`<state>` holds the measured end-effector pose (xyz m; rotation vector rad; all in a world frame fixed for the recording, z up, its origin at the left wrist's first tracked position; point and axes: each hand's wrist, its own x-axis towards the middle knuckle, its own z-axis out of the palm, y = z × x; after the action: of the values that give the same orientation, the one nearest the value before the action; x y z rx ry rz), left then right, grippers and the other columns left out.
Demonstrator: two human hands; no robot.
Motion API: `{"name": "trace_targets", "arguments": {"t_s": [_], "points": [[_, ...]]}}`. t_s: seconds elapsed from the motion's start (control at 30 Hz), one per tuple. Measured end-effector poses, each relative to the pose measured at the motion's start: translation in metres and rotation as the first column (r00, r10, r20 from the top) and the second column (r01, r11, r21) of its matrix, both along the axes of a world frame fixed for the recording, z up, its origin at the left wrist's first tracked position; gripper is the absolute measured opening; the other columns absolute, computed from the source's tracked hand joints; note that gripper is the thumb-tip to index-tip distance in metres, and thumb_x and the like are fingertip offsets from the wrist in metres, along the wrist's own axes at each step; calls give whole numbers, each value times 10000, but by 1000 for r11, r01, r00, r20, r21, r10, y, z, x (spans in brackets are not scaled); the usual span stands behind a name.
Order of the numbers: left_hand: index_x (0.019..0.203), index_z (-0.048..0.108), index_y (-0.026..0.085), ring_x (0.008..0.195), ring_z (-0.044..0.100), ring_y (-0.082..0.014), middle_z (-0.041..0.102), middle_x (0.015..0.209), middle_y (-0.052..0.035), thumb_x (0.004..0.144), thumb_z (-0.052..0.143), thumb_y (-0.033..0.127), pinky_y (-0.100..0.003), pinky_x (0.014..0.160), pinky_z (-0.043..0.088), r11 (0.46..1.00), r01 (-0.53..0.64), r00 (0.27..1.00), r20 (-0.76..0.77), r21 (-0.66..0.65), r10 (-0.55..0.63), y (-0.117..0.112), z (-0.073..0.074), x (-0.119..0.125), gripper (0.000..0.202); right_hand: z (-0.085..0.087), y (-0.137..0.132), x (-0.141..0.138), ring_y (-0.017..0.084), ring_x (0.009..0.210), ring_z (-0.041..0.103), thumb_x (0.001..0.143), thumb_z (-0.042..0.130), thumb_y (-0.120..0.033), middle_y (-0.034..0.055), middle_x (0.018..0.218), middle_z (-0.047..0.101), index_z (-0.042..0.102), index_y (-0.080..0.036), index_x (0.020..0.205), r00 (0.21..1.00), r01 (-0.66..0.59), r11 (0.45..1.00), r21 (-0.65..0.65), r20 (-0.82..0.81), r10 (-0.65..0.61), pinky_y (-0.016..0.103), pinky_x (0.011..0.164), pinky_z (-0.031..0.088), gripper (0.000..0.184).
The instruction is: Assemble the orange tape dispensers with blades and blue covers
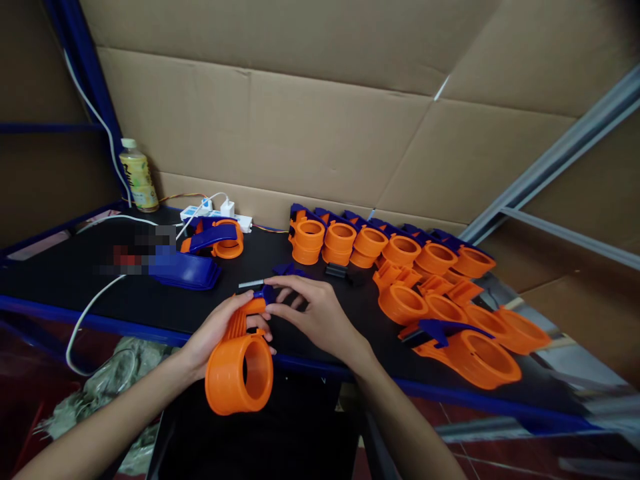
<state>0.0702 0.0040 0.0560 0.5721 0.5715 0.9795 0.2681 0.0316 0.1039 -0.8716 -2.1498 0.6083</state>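
A: Around the hands?
B: Left hand [220, 330] closed on an orange tape dispenser [240, 370], lower centre, hanging past the tabletop's [65, 280] near edge. Right hand [313, 313] half-curled, fingertips pinching the small blue piece [264, 294] at its top.

A: Nearby, counted?
B: Row of six assembled orange-and-blue dispensers [385, 243] behind, right of centre; loose orange bodies [450, 313] at right, count unclear. One dispenser [220, 239] and blue plates [185, 268] at left. One bottle [139, 175], one power strip [215, 215], upper left.

A: Room?
B: Bare black strip left of centre, crossed by a white cable [90, 307].
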Motion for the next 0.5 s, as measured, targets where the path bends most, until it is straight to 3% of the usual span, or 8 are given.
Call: {"name": "trace_targets", "arguments": {"t_s": [0.3,0.5], "points": [[921,660,134,608,698,-196,674,727,-29,880,678,272,-425,660,634,997,-63,993,-93,39,67,-11,7,2,145,-7,3,8,143,749,662,918,690,-376,40,939,736,659,-241,1258,991,-26,988,153,133,6,275,727,558,367],[878,630,159,549,673,-171,673,684,-5,844,740,283,-403,622,633,991,-108,974,-190,83,123,-13,8,7,169,-17,-2,10,142,748,664,913,699,-368,77,1052,739,663,-201,1216,996,-33,978,205,83,17,270,705,568,348]]}}
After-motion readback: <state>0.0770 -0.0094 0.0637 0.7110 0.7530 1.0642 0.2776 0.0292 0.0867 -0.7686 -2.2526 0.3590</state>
